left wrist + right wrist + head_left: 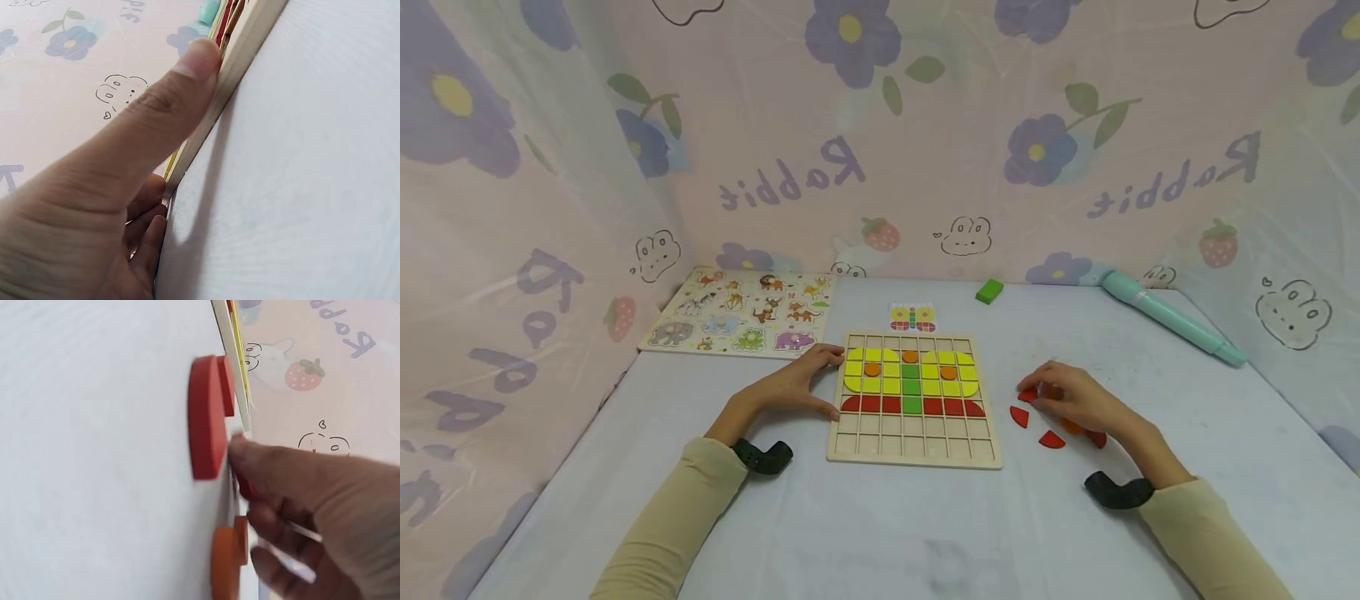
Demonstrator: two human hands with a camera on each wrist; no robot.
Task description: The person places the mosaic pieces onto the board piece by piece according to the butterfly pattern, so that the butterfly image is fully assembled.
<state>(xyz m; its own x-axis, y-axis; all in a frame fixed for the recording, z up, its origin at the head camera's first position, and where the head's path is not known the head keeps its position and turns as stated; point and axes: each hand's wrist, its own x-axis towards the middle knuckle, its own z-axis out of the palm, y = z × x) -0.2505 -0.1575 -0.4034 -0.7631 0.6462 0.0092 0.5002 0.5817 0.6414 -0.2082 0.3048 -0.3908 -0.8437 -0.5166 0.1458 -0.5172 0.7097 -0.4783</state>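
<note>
A wooden grid board lies flat in the middle, filled in part with yellow, green, orange and red tiles. At its left edge my left hand rests with thumb and fingers spread apart, touching the rim; in the left wrist view the thumb presses the board's side. To the right of the board my right hand pinches a red piece between thumb and fingers. Around it lie red quarter-round pieces and an orange round piece, partly hidden by the hand in the head view.
Behind the board lies a small pattern card. An animal puzzle board is at the back left, a green block at the back. A long teal tube lies at the back right. Printed curtains stand around the table.
</note>
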